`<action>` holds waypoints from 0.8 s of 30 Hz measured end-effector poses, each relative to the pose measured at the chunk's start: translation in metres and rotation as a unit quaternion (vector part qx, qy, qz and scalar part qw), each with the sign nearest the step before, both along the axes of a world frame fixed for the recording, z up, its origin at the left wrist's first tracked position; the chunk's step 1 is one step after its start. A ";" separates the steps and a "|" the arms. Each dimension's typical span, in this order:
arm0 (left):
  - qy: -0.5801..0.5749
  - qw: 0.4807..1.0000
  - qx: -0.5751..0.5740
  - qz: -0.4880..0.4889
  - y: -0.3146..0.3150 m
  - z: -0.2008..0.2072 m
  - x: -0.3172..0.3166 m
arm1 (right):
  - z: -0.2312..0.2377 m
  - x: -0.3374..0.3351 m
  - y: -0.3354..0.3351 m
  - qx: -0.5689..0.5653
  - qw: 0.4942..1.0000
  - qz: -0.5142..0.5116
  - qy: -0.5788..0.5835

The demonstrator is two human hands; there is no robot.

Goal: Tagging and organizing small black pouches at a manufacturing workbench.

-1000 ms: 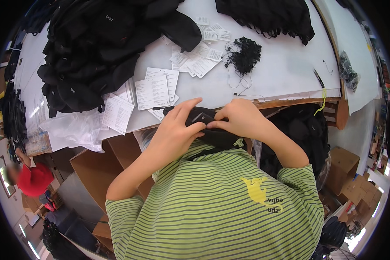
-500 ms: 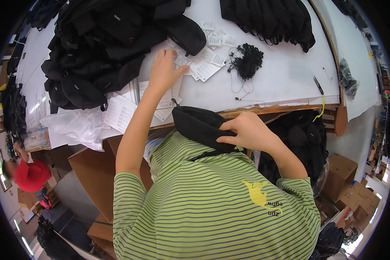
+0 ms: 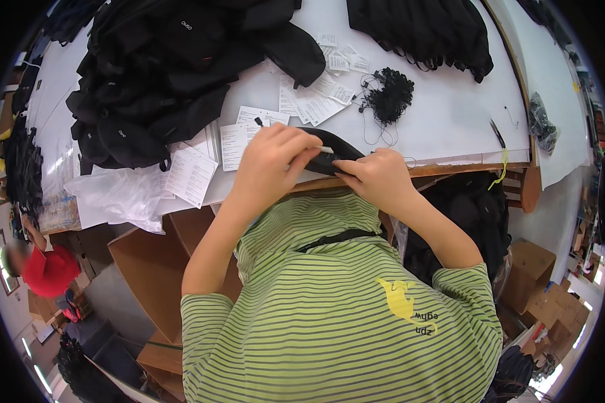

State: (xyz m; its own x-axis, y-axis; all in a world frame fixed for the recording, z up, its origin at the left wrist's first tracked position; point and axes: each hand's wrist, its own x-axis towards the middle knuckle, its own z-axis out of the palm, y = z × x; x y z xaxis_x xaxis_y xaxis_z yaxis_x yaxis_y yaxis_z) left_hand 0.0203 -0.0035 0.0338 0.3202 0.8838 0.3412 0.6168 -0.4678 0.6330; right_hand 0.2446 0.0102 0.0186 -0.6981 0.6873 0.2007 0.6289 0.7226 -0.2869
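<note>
A small black pouch (image 3: 326,164) is held at the table's near edge with its mouth open. My right hand (image 3: 382,176) pinches the pouch's right rim between thumb and fingers. Closed at the pouch's mouth, my left hand (image 3: 275,161) grips a small flat white packet (image 3: 325,150) by its end. The rest of that packet is hidden under the fingers. A zipper pull (image 3: 259,121) sticks out past the left hand. Beyond the hands lie several small white packets (image 3: 339,62) and printed white sheets (image 3: 309,99).
A large heap of black bags (image 3: 175,67) covers the table's far left; more black bags (image 3: 423,33) lie far right. A tangle of black cords (image 3: 388,94), snips (image 3: 496,133) and a clear plastic bag (image 3: 117,195) are on the table. Below stands a cardboard box (image 3: 144,269). A person in red (image 3: 50,269) is at left.
My left hand has come back from the papers to the pouch, now with a small white packet in its fingers. My right hand has raised the pouch slightly over the table edge.
</note>
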 end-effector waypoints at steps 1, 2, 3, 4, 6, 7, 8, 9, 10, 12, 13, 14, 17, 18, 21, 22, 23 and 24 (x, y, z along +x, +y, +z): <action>0.001 1.000 0.000 0.002 -0.004 -0.008 0.000 | -0.001 -0.001 -0.003 -0.013 1.000 -0.002 -0.016; 0.045 0.999 -0.027 -0.001 -0.007 -0.015 0.000 | -0.002 -0.002 -0.005 -0.027 0.999 -0.004 -0.032; 0.088 0.995 -0.055 -0.008 -0.009 -0.017 0.002 | -0.001 -0.002 -0.007 -0.028 0.999 -0.007 -0.033; 0.102 0.991 -0.086 -0.023 -0.012 -0.015 0.000 | 0.001 -0.003 -0.009 -0.044 0.998 -0.029 -0.030; 0.105 0.991 -0.081 -0.027 -0.017 -0.009 0.002 | 0.001 -0.003 -0.012 -0.061 0.996 -0.055 -0.028; 0.109 0.991 -0.076 -0.027 -0.018 -0.008 0.003 | -0.001 -0.003 -0.012 -0.083 0.994 -0.058 -0.042; 0.108 0.991 -0.076 -0.030 -0.018 -0.009 0.004 | -0.002 -0.003 -0.012 -0.106 0.991 -0.060 -0.056; 0.142 0.985 -0.088 -0.040 -0.017 -0.011 0.002 | -0.001 -0.004 -0.010 -0.106 0.991 -0.061 -0.056; 0.176 0.978 -0.100 -0.048 -0.016 -0.012 0.002 | 0.002 -0.004 -0.008 -0.124 0.988 -0.049 -0.071; 0.166 0.981 -0.094 -0.040 -0.015 -0.013 0.004 | 0.002 -0.004 -0.002 -0.142 0.985 -0.035 -0.087; 0.155 0.983 -0.088 -0.032 -0.015 -0.013 0.005 | 0.001 -0.003 0.002 -0.147 0.986 -0.044 -0.058; 0.154 0.984 -0.088 -0.029 -0.016 -0.011 0.007 | 0.001 -0.001 0.004 -0.152 0.986 -0.053 -0.029; 0.117 0.983 0.056 0.128 -0.024 -0.011 0.014 | 0.006 0.003 0.009 -0.151 0.980 -0.122 0.049; -0.043 0.978 0.010 0.206 -0.031 -0.022 0.017 | 0.005 0.003 0.008 -0.115 0.983 -0.132 0.061; -0.338 0.890 -0.137 0.275 -0.043 -0.053 0.025 | 0.021 -0.007 0.001 -0.069 0.986 -0.126 0.084; -0.525 0.793 -0.227 0.209 -0.042 -0.059 0.028 | 0.021 -0.013 -0.002 -0.034 0.989 -0.102 0.106; -0.683 0.652 -0.302 0.130 -0.042 -0.064 0.030 | 0.022 -0.017 -0.005 -0.034 0.989 -0.099 0.106; -0.712 0.594 -0.360 0.102 -0.042 -0.064 0.025 | 0.025 -0.021 -0.007 -0.032 0.992 -0.066 0.099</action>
